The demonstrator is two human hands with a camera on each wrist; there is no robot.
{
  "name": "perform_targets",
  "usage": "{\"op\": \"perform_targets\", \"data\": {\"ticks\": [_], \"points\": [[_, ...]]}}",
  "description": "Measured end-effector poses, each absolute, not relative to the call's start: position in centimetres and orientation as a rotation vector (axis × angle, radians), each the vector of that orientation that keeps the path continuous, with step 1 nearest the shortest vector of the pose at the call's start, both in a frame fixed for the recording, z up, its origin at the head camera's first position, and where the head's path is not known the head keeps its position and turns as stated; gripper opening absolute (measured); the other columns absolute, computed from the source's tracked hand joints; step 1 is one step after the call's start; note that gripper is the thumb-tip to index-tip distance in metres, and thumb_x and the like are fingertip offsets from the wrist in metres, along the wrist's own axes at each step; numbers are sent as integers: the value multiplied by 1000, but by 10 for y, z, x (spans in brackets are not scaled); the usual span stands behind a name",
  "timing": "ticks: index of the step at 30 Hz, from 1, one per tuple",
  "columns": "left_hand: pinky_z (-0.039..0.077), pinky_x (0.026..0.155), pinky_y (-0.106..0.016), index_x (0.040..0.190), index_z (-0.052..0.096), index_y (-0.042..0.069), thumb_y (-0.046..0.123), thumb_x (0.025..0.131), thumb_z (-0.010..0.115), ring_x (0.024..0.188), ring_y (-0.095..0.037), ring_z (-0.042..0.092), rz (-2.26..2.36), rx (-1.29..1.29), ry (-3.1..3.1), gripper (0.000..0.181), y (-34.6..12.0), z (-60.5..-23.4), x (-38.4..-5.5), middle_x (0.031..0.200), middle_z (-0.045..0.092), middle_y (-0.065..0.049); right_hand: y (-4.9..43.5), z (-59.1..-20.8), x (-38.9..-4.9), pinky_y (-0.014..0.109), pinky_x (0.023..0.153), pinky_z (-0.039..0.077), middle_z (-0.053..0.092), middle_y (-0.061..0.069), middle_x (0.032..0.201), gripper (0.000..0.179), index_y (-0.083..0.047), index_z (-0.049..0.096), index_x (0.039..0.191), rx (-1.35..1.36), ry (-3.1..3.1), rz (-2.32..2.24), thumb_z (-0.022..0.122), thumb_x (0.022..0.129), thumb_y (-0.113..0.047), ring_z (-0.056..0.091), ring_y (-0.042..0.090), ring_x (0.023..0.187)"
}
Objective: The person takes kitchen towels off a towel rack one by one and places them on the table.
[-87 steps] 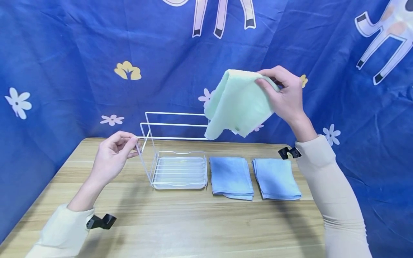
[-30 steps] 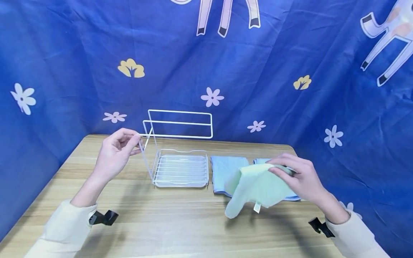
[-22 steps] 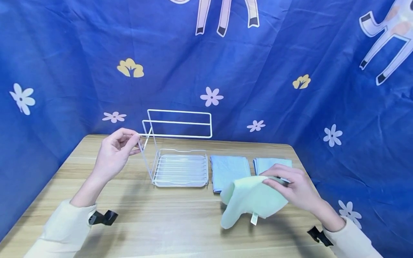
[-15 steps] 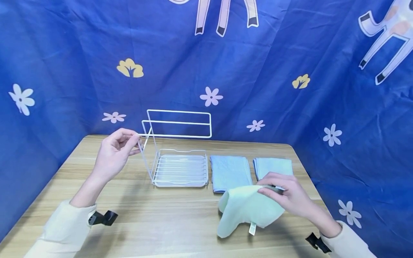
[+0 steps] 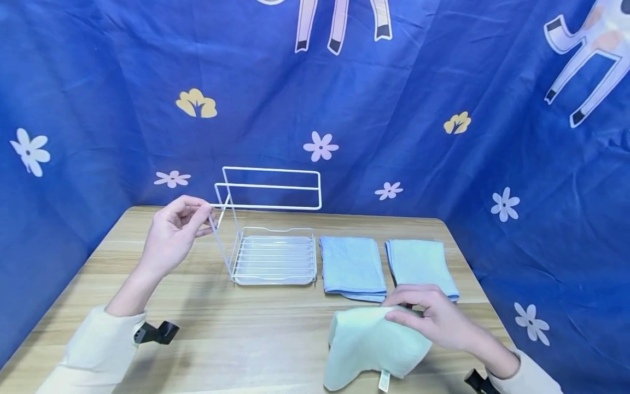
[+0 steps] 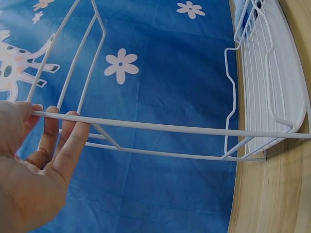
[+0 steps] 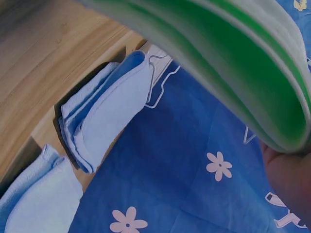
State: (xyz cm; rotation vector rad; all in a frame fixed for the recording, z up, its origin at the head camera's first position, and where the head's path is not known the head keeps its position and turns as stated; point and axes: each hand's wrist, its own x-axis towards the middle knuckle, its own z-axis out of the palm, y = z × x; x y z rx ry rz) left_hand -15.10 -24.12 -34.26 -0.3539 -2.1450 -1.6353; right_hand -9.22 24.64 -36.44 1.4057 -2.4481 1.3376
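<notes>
My left hand (image 5: 172,232) pinches the upper left corner of a white wire rack (image 5: 268,207), thumb and fingertips around its thin bar. In the left wrist view the fingers (image 6: 73,141) curl up behind that bar. My right hand (image 5: 433,317) pinches the top edge of a pale green cloth (image 5: 374,342) at the front right, over the table. The cloth hangs folded, with a small white tag (image 5: 384,380) at its bottom edge. Seen from the right wrist, the cloth's green folds (image 7: 218,53) fill the top, and only part of the hand shows.
Two folded blue cloths, a left one (image 5: 351,265) and a right one (image 5: 418,265), lie beside the rack. A white tray (image 5: 273,282) sits under the rack's wire base. Behind the wooden table (image 5: 221,339) hangs a blue patterned curtain (image 5: 275,98).
My right hand has lowered the green cloth from high above the table toward its front, uncovering the folded blue cloths. My left hand keeps its hold on the rack, which stays in place.
</notes>
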Motion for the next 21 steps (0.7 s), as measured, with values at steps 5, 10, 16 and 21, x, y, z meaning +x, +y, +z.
{"op": "perform_targets", "data": {"ticks": [5,10,16,21], "points": [[67,76,-16,104,66,-1,8,107,60,81,2,75,-1649,-355,-2136,12,-241,-343,-151,86,75,9,244,-372,-96,16,61,55,77,-8,101,27,-26,76,115,1347,-2623,1327,69,101,-4,59,-2,77],[67,76,-16,102,68,11,10,108,60,81,2,75,-1620,-349,-2159,10,-242,-343,-151,86,75,9,241,-381,-108,16,59,53,78,-5,96,21,-22,76,113,1351,-2638,1293,70,101,-7,53,-4,73],[67,76,-15,105,66,0,11,108,60,82,2,75,-1604,-343,-2171,12,-242,-343,-151,86,74,15,240,-391,-127,16,60,51,77,-7,95,14,-23,77,112,1304,-2756,1264,68,104,-17,51,-3,72],[67,76,-15,109,62,-10,10,108,59,81,4,74,-1594,-340,-2176,21,-242,-343,-152,86,73,18,237,-403,-140,17,59,51,77,-6,98,15,-21,77,115,1284,-2862,1250,66,105,-26,50,-2,70]]}}
